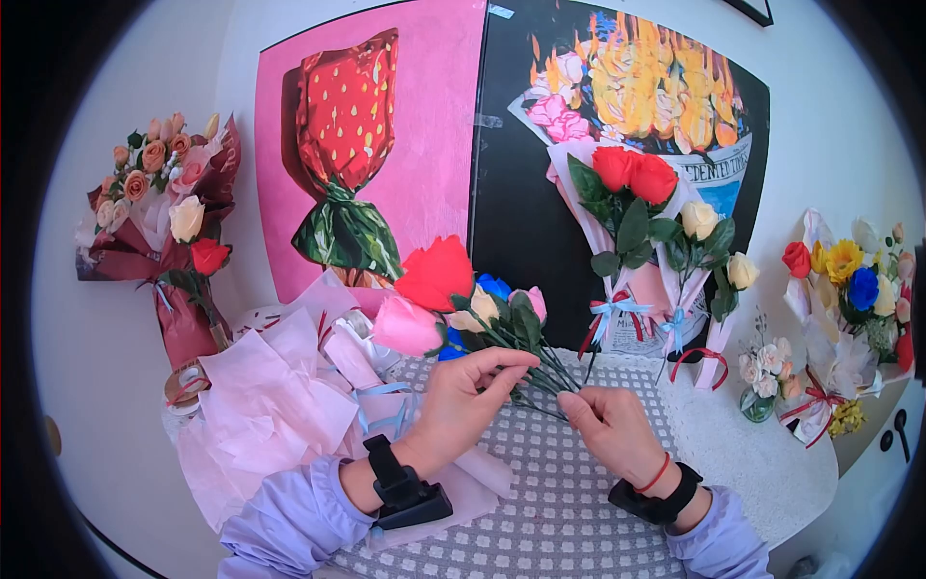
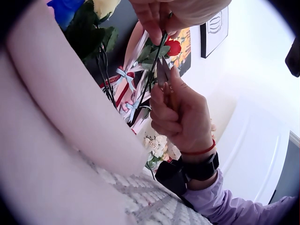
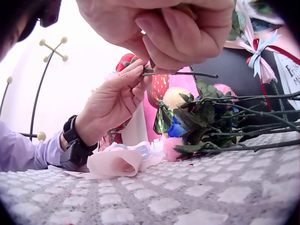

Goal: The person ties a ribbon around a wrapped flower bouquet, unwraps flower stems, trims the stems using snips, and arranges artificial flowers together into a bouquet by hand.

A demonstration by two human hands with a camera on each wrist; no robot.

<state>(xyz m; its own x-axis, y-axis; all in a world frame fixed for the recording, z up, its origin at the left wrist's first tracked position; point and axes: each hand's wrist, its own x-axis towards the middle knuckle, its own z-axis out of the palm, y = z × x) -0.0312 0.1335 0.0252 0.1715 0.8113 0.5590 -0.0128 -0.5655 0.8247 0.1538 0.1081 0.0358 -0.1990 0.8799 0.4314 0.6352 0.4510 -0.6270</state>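
Note:
My left hand (image 1: 461, 400) pinches a dark green stem (image 3: 187, 73) between thumb and fingertips; a red rose (image 1: 434, 273) shows just beyond it. In the left wrist view, my right hand (image 2: 180, 112) grips a small tool with pointed metal blades (image 2: 162, 72), held against the stem just below the left fingertips. The right fingers hide most of its handle. Beneath the hands, a pink rose (image 3: 173, 149), a cream rose (image 3: 177, 97) and blue roses lie with their long stems (image 3: 258, 133) on the grey-and-white cloth.
Pink wrapping paper (image 1: 260, 396) and a ribbon roll (image 1: 188, 381) lie at the left. Wrapped bouquets (image 1: 627, 241) lean against the posters behind. More flowers stand at the far left and right (image 1: 844, 261), beside a small glass vase (image 1: 757, 405).

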